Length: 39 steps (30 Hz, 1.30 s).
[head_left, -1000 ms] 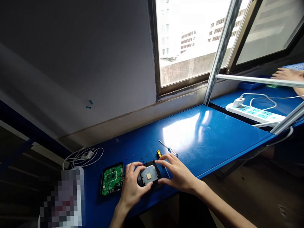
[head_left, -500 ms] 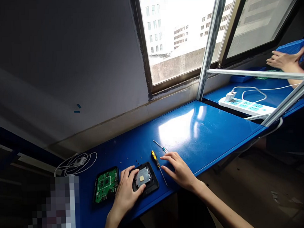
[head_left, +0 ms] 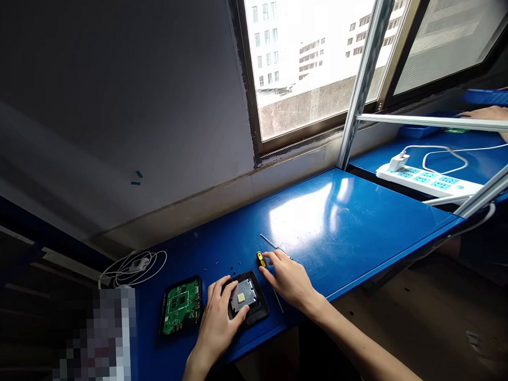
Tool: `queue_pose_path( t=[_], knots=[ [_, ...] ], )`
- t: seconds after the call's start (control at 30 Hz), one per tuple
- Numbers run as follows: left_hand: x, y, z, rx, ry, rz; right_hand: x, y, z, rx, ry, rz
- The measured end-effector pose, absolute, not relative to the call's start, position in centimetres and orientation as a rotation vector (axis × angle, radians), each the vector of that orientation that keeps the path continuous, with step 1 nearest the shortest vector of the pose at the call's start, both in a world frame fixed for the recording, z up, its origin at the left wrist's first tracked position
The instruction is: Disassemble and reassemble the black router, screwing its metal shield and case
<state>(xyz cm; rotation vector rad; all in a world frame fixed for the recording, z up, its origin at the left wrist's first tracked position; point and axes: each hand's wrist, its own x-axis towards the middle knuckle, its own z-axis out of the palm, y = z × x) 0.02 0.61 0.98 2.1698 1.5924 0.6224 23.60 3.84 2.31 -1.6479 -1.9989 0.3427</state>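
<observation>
My left hand (head_left: 220, 316) lies over the near-left side of a black plastic cover (head_left: 262, 309), its thumb and fingers holding the edges. Inside that cover sits a silver metal plate (head_left: 247, 293) with a small cream pad. To the left, a green circuit board (head_left: 181, 307) rests in another black casing half. My right hand (head_left: 288, 278) has thumb and fingers closed around the handle of a yellow-and-black screwdriver (head_left: 261, 259), whose shaft points toward the table's front edge. A second, thin screwdriver (head_left: 269, 241) lies just beyond, partly hidden by the right hand.
Several tiny screws (head_left: 235, 267) are scattered behind the cover. A coiled white cable (head_left: 152, 266) lies at the table's left end. Metal frame bars (head_left: 366, 75) rise at the right, near a white power strip (head_left: 428, 179). Another person's hand (head_left: 491, 114) is near a blue tray (head_left: 490, 96).
My right hand has moved left onto the screwdriver's handle and closed on it. My left hand stays on the cover. The other person's blue tray has been lowered, and the view has shifted slightly.
</observation>
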Motion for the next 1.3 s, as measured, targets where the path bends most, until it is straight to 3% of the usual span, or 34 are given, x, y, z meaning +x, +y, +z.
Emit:
queue_pose_path(
  t=[0.33,0.53,0.63,0.93,1.3],
  knots=[
    [0.2,-0.1,1.1,2.175,1.598,0.681,22.6,5.3,2.8,-1.690,-1.985,0.424],
    [0.4,-1.8,0.4,2.228,1.613,0.866,23.2,7.9,5.6,-1.514,-1.799,0.386],
    [0.5,-2.2,0.2,2.273,1.606,0.947,22.3,9.2,6.1,-1.207,-1.588,0.467],
    [0.7,-2.5,0.8,2.356,1.550,0.998,19.3,12.0,2.0,-1.027,-1.443,0.615],
    [0.7,-2.5,0.7,2.407,1.506,0.925,19.4,11.7,1.4,-1.038,-1.477,0.656]
  ],
)
